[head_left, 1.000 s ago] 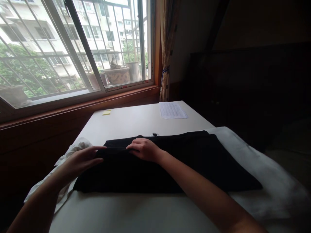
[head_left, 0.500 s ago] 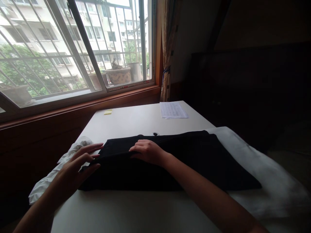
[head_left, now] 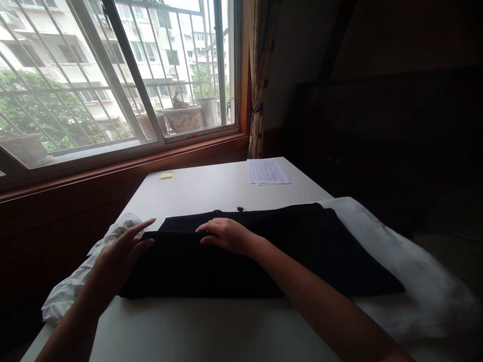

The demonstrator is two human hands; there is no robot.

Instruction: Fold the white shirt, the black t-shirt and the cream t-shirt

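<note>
Left hand [head_left: 115, 256] pinching the near layer's corner of the black garment [head_left: 211, 271], which lies on the table [head_left: 204, 188] beneath and between both hands; right hand [head_left: 232, 235] gripping the same edge, fingers curled. Risk: uneven pull from the left could skew the fold.

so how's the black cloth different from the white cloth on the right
The black cloth is dark; the white cloth is pale. The right hand rests on the black cloth, while neither hand touches the white cloth. The black cloth looks smooth along its top edge; the white cloth's outer edge is blurred.
</note>
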